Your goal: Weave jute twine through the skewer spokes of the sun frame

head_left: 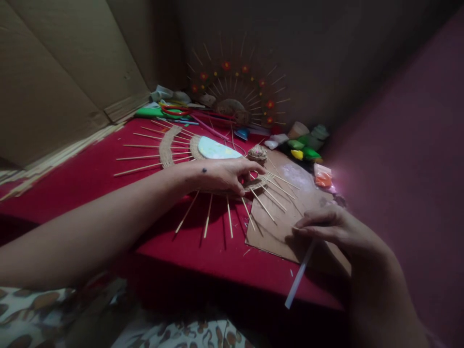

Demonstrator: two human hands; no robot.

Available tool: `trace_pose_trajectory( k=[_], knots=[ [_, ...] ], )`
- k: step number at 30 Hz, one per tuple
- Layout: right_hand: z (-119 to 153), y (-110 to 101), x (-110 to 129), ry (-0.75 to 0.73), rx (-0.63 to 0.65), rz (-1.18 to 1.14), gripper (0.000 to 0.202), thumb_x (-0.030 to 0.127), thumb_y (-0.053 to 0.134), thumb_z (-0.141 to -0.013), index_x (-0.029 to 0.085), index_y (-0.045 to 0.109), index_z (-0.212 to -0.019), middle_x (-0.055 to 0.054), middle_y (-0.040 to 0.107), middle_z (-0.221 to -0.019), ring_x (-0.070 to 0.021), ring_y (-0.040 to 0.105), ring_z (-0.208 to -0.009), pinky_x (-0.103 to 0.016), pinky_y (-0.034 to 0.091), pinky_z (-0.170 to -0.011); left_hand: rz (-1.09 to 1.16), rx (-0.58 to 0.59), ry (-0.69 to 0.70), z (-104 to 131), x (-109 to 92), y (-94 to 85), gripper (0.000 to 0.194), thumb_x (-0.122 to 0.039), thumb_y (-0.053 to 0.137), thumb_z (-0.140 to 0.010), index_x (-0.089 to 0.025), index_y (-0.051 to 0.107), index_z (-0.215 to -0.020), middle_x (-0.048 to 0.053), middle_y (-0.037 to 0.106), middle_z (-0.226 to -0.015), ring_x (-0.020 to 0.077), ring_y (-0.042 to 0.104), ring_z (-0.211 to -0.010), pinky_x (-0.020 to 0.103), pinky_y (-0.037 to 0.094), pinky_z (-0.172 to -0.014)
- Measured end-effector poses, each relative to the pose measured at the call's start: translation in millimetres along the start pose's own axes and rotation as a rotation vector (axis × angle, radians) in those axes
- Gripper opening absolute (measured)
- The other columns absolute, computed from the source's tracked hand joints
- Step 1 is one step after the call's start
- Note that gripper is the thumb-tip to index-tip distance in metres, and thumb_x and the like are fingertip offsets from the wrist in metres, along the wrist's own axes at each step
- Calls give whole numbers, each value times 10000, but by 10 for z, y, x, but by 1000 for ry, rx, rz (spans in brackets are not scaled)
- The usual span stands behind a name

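A half-round craft of thin wooden sticks (229,217) spreads over the red table, with a band of woven twine (166,147) across the sticks. At its centre lies a pale blue-green half disc (219,149). My left hand (232,175) rests on the woven band near its right end, thumb and fingers apart. To the right, my right hand (324,223) is pinched over the cardboard sheet (268,232). A thin white strip (300,274) slants down from beneath its fingers. A ball of twine (257,153) sits just beyond my left hand.
Red-handled scissors (175,110) and craft supplies lie at the back left. A similar fan with red flowers (226,65) stands against the back wall. Small colored packets (308,152) and an orange packet (323,179) line the right edge. Large cardboard (65,63) rises at left.
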State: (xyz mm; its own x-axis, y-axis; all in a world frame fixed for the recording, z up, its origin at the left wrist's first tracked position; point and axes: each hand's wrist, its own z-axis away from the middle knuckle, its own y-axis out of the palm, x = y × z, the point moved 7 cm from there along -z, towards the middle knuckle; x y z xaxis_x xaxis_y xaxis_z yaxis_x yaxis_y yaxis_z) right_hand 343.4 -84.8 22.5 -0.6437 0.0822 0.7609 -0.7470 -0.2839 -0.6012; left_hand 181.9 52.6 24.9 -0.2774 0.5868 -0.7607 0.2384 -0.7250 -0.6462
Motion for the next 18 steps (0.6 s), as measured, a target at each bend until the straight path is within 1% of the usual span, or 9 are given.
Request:
trace_pose_trajectory(
  k=[3, 6, 8, 10, 11, 13, 15, 16, 18],
  knots=[
    [16, 23, 30, -43, 36, -4, 152, 334, 701, -782, 210, 785, -813, -43, 720, -716, -152, 648, -669, -238, 494, -600, -60, 28, -3, -11, 38, 12, 703, -102, 641, -662, -187, 497, -1345, 76, 617, -1155, 178, 579, -947, 237, 439, -759],
    [-2, 54, 20, -40, 82, 47, 211, 373, 683, -798, 192, 784, -836, -60, 712, -724, -155, 642, -666, -239, 489, -593, -102, 35, 13, -20, 47, 10, 679, -108, 630, -671, -167, 510, -1336, 94, 609, -1216, 194, 571, -1021, 249, 430, -815],
    [-23, 79, 9, -37, 111, 74, 253, 400, 665, -809, 176, 778, -846, -75, 714, -756, -165, 651, -689, -245, 498, -609, -112, 50, 4, -25, 57, -2, 673, -124, 604, -697, -171, 488, -1358, 84, 635, -1173, 187, 584, -990, 253, 430, -810],
    [-39, 103, 14, -56, 133, 81, 272, 402, 642, -827, 162, 768, -844, -85, 710, -777, -169, 656, -711, -249, 508, -628, -88, 57, -21, -22, 67, -51, 649, -156, 587, -730, -165, 474, -1369, 71, 659, -1088, 170, 599, -919, 251, 437, -769],
    [-42, 121, 20, -69, 152, 77, 278, 398, 627, -839, 156, 765, -846, -89, 707, -787, -170, 658, -720, -252, 512, -636, -62, 39, -30, -14, 65, -102, 622, -173, 582, -742, -153, 486, -1357, 68, 662, -1053, 161, 602, -888, 246, 440, -748],
    [-39, 158, 26, -78, 193, 54, 276, 384, 608, -856, 152, 759, -858, -95, 705, -814, -174, 666, -748, -257, 526, -659, -16, -40, -45, 28, 50, -252, 551, -206, 580, -756, -133, 535, -1300, 64, 657, -1034, 150, 602, -867, 240, 442, -733],
    [-30, 158, 42, -83, 184, 28, 263, 379, 606, -860, 165, 756, -890, -94, 708, -850, -182, 678, -776, -260, 539, -665, -15, -126, -72, 112, 37, -419, 493, -227, 574, -762, -131, 578, -1245, 57, 661, -1022, 150, 604, -859, 246, 442, -731],
    [-27, 137, 63, -96, 148, 29, 253, 379, 606, -861, 180, 756, -905, -90, 709, -864, -184, 682, -784, -260, 542, -662, -40, -158, -91, 169, 35, -494, 470, -238, 574, -762, -135, 598, -1219, 51, 668, -998, 152, 606, -846, 251, 441, -725],
    [-22, 60, 145, -148, 14, 90, 225, 378, 603, -864, 214, 755, -889, -71, 706, -860, -178, 677, -775, -261, 538, -648, -130, -196, -122, 294, 43, -620, 432, -253, 586, -753, -145, 638, -1168, 40, 674, -969, 161, 610, -847, 259, 438, -737]
  ],
)
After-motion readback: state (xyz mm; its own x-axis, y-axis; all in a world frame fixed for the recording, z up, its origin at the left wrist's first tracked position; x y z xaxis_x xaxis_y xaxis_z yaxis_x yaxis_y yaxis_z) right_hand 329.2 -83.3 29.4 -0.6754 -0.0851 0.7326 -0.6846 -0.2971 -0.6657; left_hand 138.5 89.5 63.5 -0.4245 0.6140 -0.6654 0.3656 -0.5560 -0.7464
